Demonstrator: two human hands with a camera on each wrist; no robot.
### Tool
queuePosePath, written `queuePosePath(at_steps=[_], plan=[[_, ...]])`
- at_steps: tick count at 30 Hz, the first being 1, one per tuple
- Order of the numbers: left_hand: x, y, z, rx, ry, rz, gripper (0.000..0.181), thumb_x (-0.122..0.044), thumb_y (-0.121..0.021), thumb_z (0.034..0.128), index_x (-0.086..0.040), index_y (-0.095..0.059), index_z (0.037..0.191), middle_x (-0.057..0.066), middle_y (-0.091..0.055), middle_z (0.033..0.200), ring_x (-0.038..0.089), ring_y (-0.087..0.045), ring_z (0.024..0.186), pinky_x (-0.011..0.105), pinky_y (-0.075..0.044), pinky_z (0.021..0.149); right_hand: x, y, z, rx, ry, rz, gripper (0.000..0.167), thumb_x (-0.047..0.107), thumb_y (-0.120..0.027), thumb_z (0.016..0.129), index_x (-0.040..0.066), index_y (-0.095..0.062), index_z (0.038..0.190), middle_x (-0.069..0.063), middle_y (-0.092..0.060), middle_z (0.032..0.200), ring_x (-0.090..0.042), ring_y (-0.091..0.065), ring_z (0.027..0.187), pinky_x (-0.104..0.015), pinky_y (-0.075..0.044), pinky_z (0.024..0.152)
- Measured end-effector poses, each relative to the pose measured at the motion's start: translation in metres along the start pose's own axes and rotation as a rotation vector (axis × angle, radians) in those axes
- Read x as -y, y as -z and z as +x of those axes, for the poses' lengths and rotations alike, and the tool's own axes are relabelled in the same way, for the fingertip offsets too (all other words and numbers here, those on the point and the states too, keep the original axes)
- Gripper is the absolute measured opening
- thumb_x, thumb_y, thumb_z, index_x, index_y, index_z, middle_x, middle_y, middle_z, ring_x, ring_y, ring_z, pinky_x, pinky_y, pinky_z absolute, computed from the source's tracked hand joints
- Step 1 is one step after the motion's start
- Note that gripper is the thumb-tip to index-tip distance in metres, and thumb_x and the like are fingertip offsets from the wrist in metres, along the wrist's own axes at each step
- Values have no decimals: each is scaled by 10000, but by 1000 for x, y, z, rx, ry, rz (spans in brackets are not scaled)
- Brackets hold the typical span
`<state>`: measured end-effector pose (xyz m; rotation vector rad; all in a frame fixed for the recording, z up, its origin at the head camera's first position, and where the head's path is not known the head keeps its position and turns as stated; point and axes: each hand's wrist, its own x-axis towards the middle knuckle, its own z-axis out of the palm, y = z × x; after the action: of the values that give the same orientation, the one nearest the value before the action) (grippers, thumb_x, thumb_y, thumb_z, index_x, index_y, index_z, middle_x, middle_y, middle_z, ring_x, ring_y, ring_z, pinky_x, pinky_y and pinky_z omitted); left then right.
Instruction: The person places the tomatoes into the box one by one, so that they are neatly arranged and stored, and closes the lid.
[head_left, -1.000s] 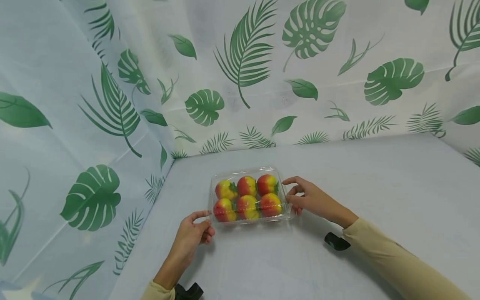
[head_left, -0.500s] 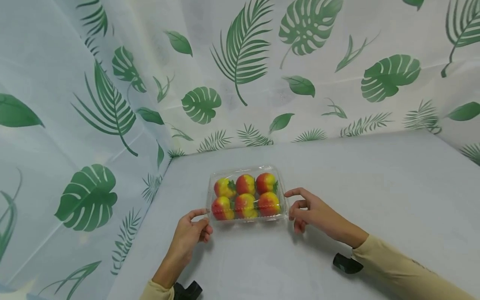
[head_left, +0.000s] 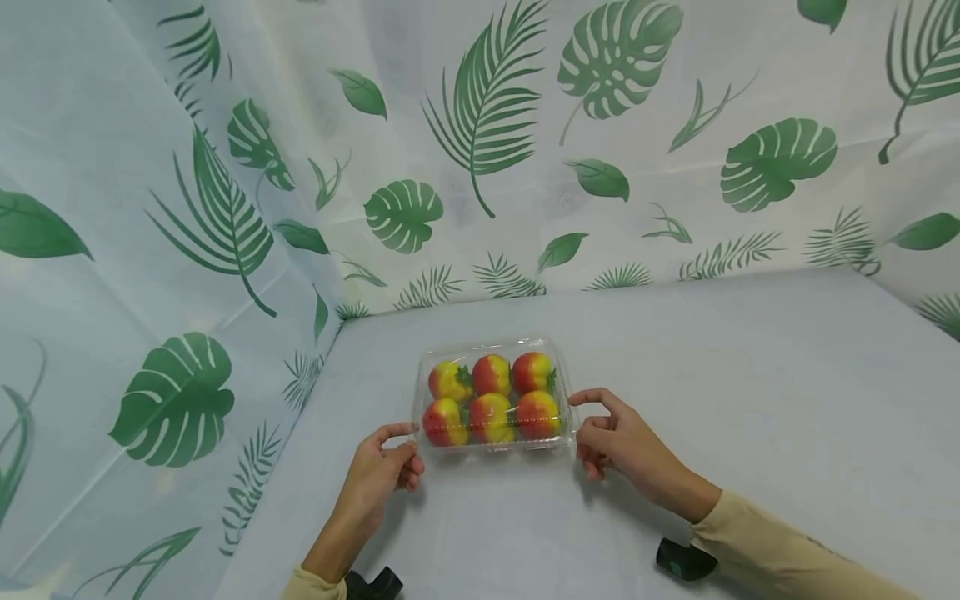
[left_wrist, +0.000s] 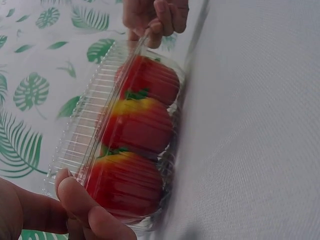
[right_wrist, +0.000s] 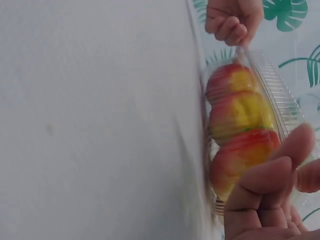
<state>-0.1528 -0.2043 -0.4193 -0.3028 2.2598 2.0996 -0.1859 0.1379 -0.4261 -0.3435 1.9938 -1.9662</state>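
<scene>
A clear plastic clamshell box (head_left: 487,448) lies on the table with its lid down. Through the lid show several red-and-yellow fruits (head_left: 491,419) with green leaves, in two rows. My left hand (head_left: 375,479) pinches the box's rim at its near left corner, the index finger along the left side. At the near right corner my right hand (head_left: 630,446) has thumb and curled fingers on the rim, its index finger reaching the right side. The left wrist view shows the ribbed lid edge (left_wrist: 82,132) between both hands. Some fingertips hide behind the rim.
The box rests on a pale table cover (head_left: 750,375). Behind it and to the left hang white cloths (head_left: 517,225) printed with green leaves. A black wrist device (head_left: 684,560) sits under the right sleeve, another (head_left: 373,583) at the left wrist.
My right hand drew slightly away from the box's right side with its fingers spread, then came back to the near right corner. The left hand and the box have hardly moved.
</scene>
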Motion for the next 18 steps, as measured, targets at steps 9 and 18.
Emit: queuePosePath(at_steps=[9,18], plan=[[-1,-2,0,12,6,-4,293,14,-565,1055,95,-535,1336,42,-624,638,109,-557,535,256,-516,535,-4,-11,-2,-139,-16,45,534,-24,-557,961,-43,-409,1473,-109,-594,746,-181,-521,531,-273,-517,528],[1,4,1,5,0,40,343,-53,-545,1076,86,-543,1389,52,-635,652,142,-576,555,276,-532,563,-3,-13,-4,-117,-13,-7,529,47,-591,1007,1,-418,1505,-119,-595,737,-208,-533,512,-293,-518,515]])
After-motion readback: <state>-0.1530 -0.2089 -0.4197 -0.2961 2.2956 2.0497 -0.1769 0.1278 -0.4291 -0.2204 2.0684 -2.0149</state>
